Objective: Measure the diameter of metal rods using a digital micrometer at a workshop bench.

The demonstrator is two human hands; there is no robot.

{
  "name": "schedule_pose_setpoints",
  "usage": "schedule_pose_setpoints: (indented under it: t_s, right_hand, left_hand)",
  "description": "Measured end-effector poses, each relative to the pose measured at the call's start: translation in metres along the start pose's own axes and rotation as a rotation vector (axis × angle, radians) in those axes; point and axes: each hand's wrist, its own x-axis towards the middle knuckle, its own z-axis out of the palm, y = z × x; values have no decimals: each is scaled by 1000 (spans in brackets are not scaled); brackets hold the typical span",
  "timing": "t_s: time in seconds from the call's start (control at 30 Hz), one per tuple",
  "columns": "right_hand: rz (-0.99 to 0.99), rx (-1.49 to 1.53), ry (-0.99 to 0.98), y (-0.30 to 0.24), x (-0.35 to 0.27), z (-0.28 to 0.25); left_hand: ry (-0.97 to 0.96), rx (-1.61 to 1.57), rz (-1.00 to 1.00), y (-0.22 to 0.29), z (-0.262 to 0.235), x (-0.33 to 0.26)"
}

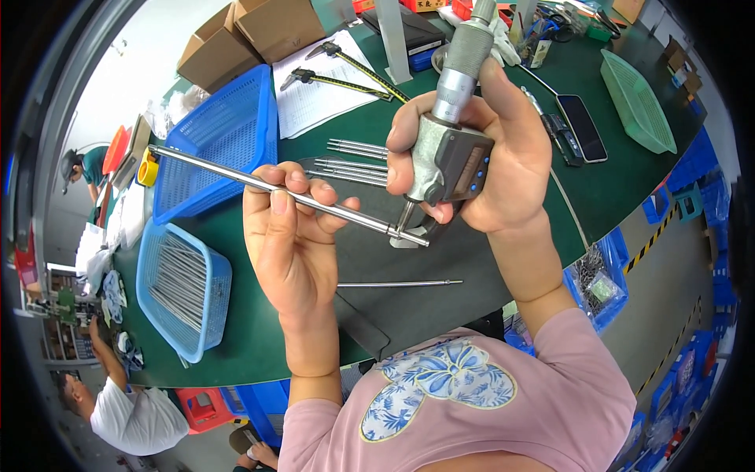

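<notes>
My left hand (287, 228) pinches a long thin steel rod (314, 204) between thumb and fingers, tilted down to the right. Wrapped around a digital micrometer (445, 157), my right hand (511, 149) keeps it upright with its thimble at the top. The rod's right end, which has a groove, lies at the micrometer's spindle and jaw; whether both faces touch it I cannot tell. Below the hands, another steel rod (401, 284) rests on a dark mat (425, 315). Several more rods (354, 169) lie side by side behind my hands.
At the left stand a blue basket (267, 110) and a light blue basket (224, 291) holding several rods. Two calipers (346, 82) lie on paper sheets (314, 118). A phone (582, 126) and a green basket (638, 102) are at the right. Two other people are at the far left.
</notes>
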Motion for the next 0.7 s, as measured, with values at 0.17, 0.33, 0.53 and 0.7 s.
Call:
schedule_pose_setpoints:
  t_s: [0.17, 0.33, 0.53, 0.7]
  right_hand:
    - [22, -36, 54, 1, 1, 5]
    - [5, -70, 49, 1, -1, 5]
    - [44, -56, 52, -2, -2, 6]
    - [24, -18, 71, 1, -1, 6]
  left_hand:
    - [14, 4, 4, 2, -1, -2]
    - [11, 2, -3, 2, -2, -1]
    - [4, -15, -4, 3, 2, -2]
    - [-3, -24, 2, 3, 0, -1]
